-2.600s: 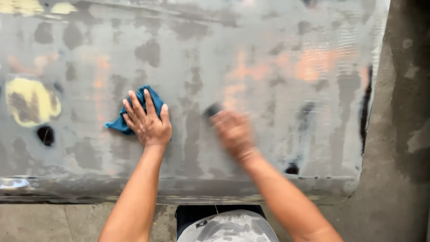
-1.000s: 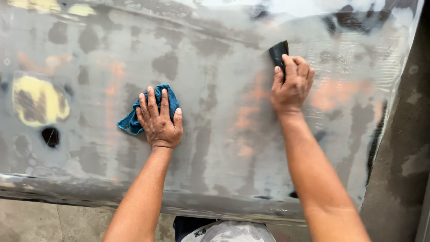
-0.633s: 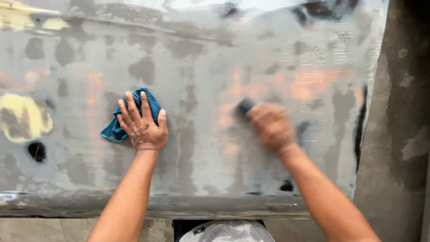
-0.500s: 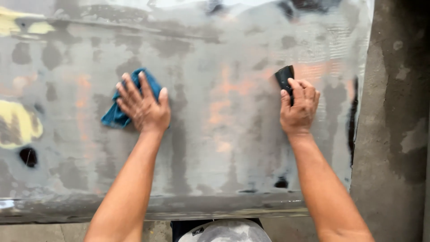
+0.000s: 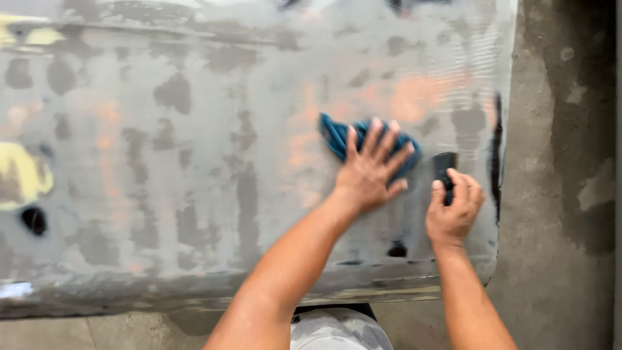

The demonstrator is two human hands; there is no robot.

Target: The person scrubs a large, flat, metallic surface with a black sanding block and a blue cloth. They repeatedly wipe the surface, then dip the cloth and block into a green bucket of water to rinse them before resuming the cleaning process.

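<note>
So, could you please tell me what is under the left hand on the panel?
A blue cloth lies under the left hand, its edges showing past the spread fingers. The palm covers the cloth's middle, and the grey panel beneath is hidden.

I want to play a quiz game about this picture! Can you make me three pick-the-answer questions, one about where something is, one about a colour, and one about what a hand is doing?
1. Where is the cloth?
A. on the floor
B. under the left hand
C. in a pocket

2. What colour is the cloth?
A. blue
B. red
C. white

3. How is the right hand?
A. open and flat
B. hanging free
C. closed on a dark block

Answers: 1 B, spread fingers press it onto the grey panel. 2 A, blue shows around the fingers. 3 C, fingers curl over the block.
</note>
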